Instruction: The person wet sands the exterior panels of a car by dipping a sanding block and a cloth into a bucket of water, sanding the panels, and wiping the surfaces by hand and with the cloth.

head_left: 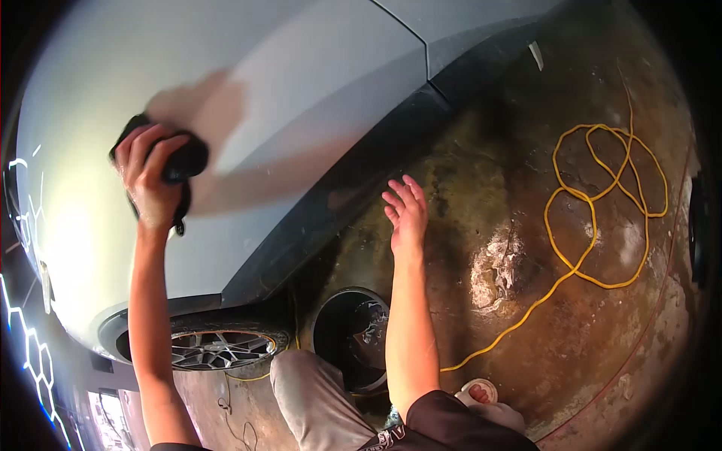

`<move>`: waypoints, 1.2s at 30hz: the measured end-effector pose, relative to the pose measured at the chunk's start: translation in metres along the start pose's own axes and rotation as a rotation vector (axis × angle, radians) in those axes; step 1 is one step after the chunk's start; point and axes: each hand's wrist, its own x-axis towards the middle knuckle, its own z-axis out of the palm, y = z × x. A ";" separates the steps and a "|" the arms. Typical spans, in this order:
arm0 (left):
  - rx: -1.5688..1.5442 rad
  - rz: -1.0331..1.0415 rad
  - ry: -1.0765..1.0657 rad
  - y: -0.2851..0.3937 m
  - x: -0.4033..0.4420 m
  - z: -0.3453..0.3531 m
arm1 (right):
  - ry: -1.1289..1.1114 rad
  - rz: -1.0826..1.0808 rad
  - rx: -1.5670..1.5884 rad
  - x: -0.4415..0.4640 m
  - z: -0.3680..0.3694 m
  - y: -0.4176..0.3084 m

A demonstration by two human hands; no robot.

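Black cloth, left in the scene, looks held against the grey car panel, bunched under the L hand; its fingers curl round it, gripping, prob. b/c a wad fills the palm & suits the panel's curve. R hand hangs free above the wet floor, fingers loosely spread, nothing held, maybe for balance. Bucket stands near, beside the wheel, prob. for easy reach. Yellow cord lies looped right, w/ slack, well apart from both hands.
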 end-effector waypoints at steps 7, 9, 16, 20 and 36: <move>0.022 -0.065 -0.001 0.056 0.109 0.065 | 0.023 -0.044 -0.049 0.019 0.000 -0.023; 0.037 -0.163 -0.151 0.071 0.165 0.126 | 0.036 -0.048 -0.051 0.010 0.007 -0.032; -0.152 0.253 0.126 0.185 0.158 0.169 | 0.002 -0.129 -0.020 -0.017 0.026 -0.047; -0.207 0.375 0.006 0.194 0.070 0.167 | 0.035 -0.183 -0.038 -0.016 0.022 -0.055; -0.726 -0.404 -0.499 0.123 -0.282 -0.039 | -0.093 -0.064 -0.518 -0.063 0.001 0.048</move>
